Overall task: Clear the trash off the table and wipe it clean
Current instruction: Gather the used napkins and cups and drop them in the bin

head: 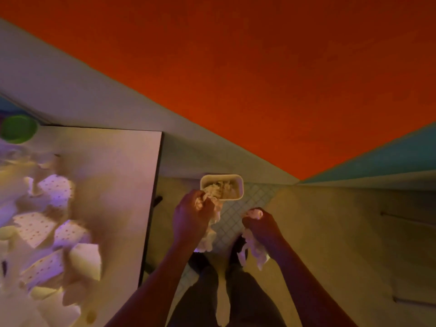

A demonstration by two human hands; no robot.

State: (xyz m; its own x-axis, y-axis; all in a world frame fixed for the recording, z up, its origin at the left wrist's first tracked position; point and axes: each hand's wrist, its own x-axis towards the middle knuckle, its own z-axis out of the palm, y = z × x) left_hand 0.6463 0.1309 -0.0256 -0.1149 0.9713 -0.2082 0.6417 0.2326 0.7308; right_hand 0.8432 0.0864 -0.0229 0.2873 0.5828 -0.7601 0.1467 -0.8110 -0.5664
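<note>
Both hands, left [192,214] and right [260,223], fingers clenched on crumpled napkins; bin [221,187] at 12 o'clock: centre over it, then release. Desk [113,185] still littered.

The room is dim, washed in coloured light: violet over the table [113,166] and its scattered papers [56,230], warm yellow on the floor [330,232]. The whole picture is soft and smeared, worst at the left edge. Straight lines slant hard from the wide lens. Both forearms are dark.
</note>
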